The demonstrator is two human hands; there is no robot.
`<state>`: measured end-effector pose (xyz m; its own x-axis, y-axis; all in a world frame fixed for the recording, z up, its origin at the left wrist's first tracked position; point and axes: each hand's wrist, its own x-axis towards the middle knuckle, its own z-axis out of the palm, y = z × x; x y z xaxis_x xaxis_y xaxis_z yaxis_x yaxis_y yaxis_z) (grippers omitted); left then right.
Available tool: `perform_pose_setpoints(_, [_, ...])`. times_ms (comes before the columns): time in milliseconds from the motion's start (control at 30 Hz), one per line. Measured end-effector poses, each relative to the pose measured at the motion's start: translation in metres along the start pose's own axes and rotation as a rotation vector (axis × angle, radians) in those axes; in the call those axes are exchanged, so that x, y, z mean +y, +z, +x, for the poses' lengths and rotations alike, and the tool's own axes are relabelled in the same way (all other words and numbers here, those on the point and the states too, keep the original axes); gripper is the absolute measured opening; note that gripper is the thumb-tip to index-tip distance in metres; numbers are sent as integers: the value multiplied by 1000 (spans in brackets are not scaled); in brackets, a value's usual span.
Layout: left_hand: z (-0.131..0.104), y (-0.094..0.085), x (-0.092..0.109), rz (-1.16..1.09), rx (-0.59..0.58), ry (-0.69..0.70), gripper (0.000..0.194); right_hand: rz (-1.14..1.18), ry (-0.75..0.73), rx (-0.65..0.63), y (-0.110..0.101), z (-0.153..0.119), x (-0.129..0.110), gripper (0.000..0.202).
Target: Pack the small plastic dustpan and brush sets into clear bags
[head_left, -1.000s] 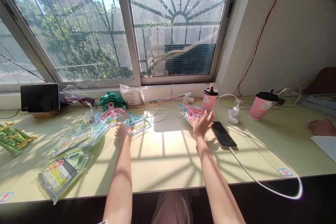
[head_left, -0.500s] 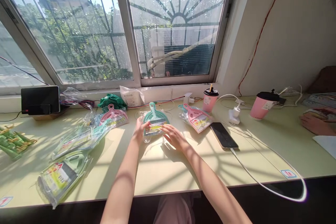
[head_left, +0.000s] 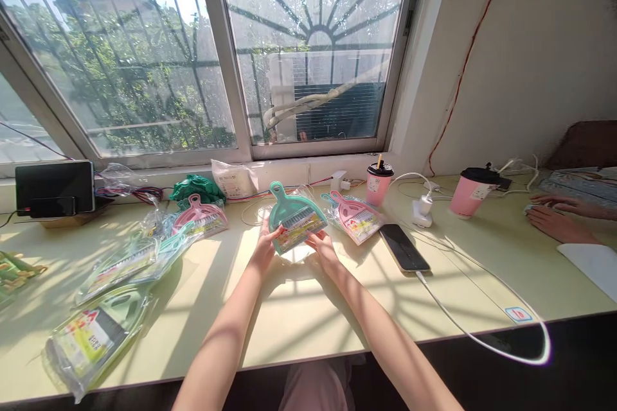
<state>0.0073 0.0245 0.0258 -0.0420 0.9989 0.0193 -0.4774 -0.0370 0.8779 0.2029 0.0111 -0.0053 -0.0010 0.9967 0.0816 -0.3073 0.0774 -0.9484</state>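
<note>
A teal dustpan (head_left: 287, 208) with a small brush and a printed label is held up, tilted, over the middle of the table. My left hand (head_left: 265, 245) grips its lower left edge, thumb on the front. At its lower right corner, my right hand (head_left: 324, 248) pinches the edge. Clear wrap shows around and behind the pan. Just to the right lies a pink dustpan set (head_left: 357, 218) in clear wrap. To the left are another pink wrapped dustpan (head_left: 205, 215), a teal wrapped set (head_left: 125, 266) and a pale green wrapped dustpan (head_left: 94, 334).
A phone (head_left: 405, 248) on a white charging cable lies right of my hands. Pink cups (head_left: 378, 185) stand near the window sill. A green plastic bag (head_left: 197, 189) and a black tablet (head_left: 55, 186) sit at the back left. Another person's hands (head_left: 554, 218) rest at the far right.
The teal dustpan has been lifted and tilted, its handle now leaning left. My right hand has closed on its lower right corner. The other person's hands have shifted.
</note>
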Motion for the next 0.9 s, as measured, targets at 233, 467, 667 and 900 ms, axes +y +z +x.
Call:
perform_pose_setpoints(233, [0, 5, 5, 40, 58, -2, 84, -8, 26, -66, -1, -5, -9, 52])
perform_pose_setpoints(467, [10, -6, 2, 54, 210, 9, 71, 5, 70, -143, 0, -11, -11, 23])
perform_pose_setpoints(667, [10, -8, -6, 35, 99, 43, 68, 2, 78, -67, 3, -2, -1, 31])
perform_pose_setpoints(900, [21, -11, -9, 109, 130, -62, 44, -66, 137, 143, -17, 8, 5, 40])
